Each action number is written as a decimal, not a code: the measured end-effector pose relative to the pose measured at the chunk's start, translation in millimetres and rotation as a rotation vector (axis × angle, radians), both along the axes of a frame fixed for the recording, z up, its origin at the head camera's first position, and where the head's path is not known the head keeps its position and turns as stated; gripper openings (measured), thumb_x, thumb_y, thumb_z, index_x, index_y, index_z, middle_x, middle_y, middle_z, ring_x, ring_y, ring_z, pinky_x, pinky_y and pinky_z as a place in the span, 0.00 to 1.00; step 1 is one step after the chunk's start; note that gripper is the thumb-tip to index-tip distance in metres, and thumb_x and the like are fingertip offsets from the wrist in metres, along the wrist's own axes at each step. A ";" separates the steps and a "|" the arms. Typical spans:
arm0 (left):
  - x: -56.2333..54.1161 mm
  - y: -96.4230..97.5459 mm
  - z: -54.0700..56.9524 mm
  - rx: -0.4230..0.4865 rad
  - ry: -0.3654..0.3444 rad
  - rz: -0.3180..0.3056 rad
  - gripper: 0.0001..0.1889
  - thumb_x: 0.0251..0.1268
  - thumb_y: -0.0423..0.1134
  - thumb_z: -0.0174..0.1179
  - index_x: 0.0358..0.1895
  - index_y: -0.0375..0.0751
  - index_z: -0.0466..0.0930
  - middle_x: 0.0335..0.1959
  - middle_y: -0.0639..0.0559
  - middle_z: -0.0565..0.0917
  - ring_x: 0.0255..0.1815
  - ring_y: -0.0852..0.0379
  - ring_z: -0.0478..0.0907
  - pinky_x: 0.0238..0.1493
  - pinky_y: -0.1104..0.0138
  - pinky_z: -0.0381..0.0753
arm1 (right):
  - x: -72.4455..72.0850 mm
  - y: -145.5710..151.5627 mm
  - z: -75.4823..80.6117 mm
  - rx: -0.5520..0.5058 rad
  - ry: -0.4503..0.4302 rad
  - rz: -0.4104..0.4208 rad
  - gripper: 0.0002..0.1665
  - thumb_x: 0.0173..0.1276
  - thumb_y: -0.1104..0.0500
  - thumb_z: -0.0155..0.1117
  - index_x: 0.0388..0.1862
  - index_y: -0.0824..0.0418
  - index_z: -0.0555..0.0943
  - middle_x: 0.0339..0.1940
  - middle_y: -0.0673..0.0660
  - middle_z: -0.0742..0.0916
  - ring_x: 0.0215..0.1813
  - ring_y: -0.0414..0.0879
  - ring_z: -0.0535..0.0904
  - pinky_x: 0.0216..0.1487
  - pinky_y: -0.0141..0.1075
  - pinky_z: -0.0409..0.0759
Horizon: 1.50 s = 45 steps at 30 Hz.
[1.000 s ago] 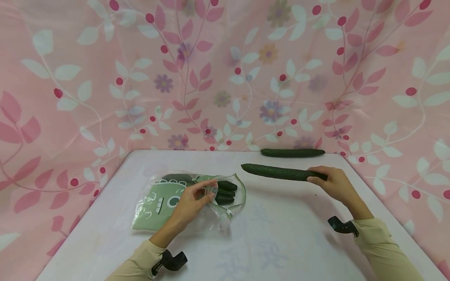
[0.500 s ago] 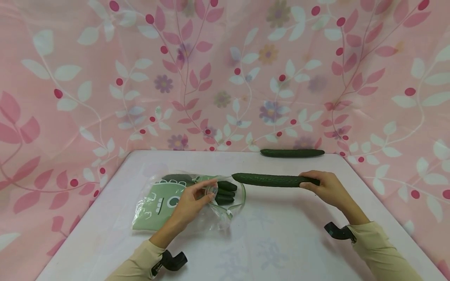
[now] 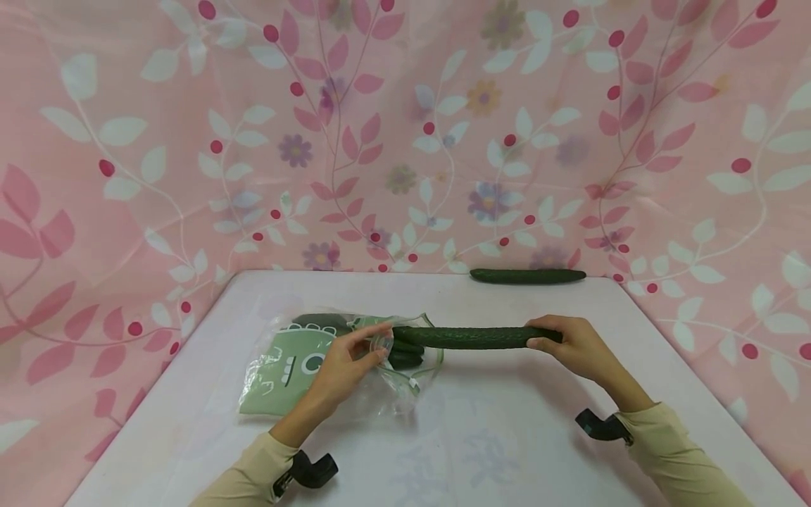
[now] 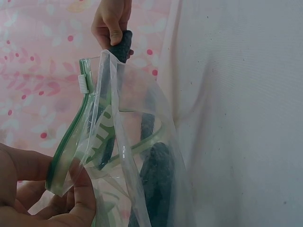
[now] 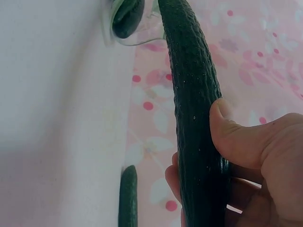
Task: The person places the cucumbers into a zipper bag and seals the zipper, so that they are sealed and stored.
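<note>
A clear zip bag (image 3: 272, 384) with a green cartoon print lies on the left of the table, its mouth facing right. My left hand (image 3: 345, 366) pinches the edge of that mouth between thumb and fingers; the left wrist view shows the green zip strip and its white slider (image 4: 83, 84). Several cucumbers (image 3: 405, 355) lie inside the bag. My right hand (image 3: 573, 348) grips the right end of a long dark green cucumber (image 3: 475, 338), held level above the table. The cucumber's left tip is at the bag's mouth, over the ones inside, near my left fingers.
Another cucumber (image 3: 527, 276) lies along the far edge of the white table (image 3: 507, 436). Behind it hangs a pink floral cloth (image 3: 405, 141). A black camera mount sits on each wrist.
My right hand has moved left and slightly nearer with the cucumber, bringing its tip from beyond the bag to the bag's mouth. My left hand and the bag have stayed put.
</note>
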<state>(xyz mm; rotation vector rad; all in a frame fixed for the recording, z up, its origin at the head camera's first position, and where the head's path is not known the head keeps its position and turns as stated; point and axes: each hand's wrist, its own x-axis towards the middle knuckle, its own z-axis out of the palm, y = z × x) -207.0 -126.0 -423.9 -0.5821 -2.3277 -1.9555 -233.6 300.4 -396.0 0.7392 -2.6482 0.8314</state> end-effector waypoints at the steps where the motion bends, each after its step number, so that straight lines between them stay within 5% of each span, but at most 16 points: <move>1: 0.1 0.1 0.1 -0.001 0.001 0.001 0.24 0.71 0.29 0.65 0.69 0.37 0.79 0.59 0.44 0.84 0.49 0.47 0.81 0.41 0.67 0.78 | 0.4 -1.0 -0.5 0.002 -0.001 0.002 0.17 0.68 0.57 0.77 0.54 0.60 0.89 0.50 0.56 0.90 0.49 0.49 0.84 0.45 0.45 0.82; 45: 1.8 1.6 2.7 -0.009 -0.007 0.000 0.23 0.72 0.27 0.64 0.69 0.36 0.79 0.58 0.43 0.84 0.50 0.44 0.80 0.44 0.65 0.79 | 0.4 -37.7 -22.1 -0.012 -0.078 0.084 0.17 0.69 0.55 0.75 0.54 0.60 0.89 0.50 0.52 0.90 0.52 0.51 0.85 0.51 0.50 0.83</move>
